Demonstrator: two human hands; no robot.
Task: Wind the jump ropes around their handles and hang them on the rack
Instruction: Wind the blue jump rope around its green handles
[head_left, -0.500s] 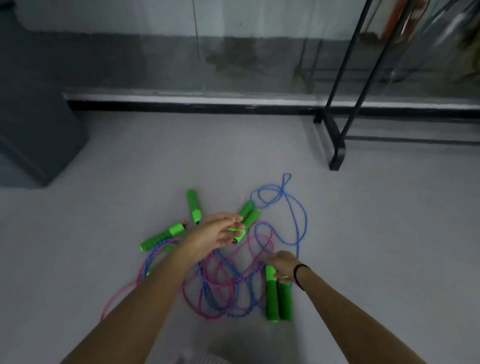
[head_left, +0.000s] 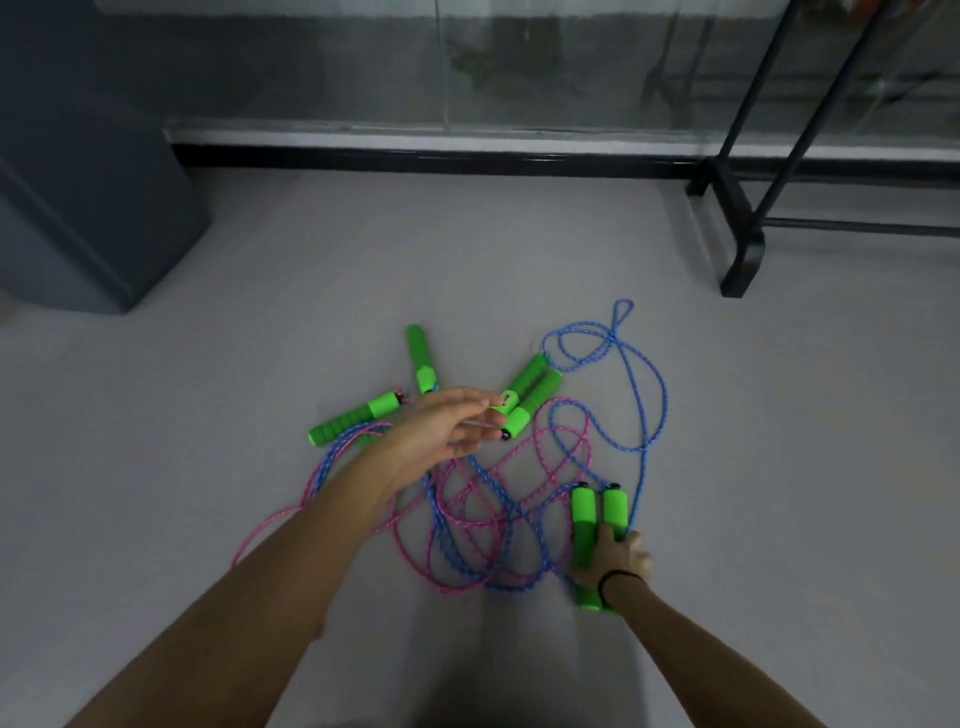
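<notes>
Pink and blue jump ropes (head_left: 483, 499) lie tangled on the grey floor, each with green foam handles. My right hand (head_left: 615, 558) grips a side-by-side handle pair (head_left: 597, 514) at the tangle's right edge. My left hand (head_left: 441, 431) hovers over the tangle with relaxed fingers stretched toward a second handle pair (head_left: 532, 392); it holds nothing. Two single handles lie at the left, one (head_left: 353, 418) slanted and one (head_left: 420, 358) nearly upright in the picture. A blue loop (head_left: 618, 358) trails out toward the rack.
The black metal rack's foot (head_left: 740, 244) stands on the floor at the upper right, its bars rising out of view. A dark grey cabinet (head_left: 78, 182) fills the upper left. A glass wall with a black base strip (head_left: 441, 156) runs along the back.
My right hand has slid back along the near handle pair, from its top end to the middle, and closed round it. My left hand stays near the far pair.
</notes>
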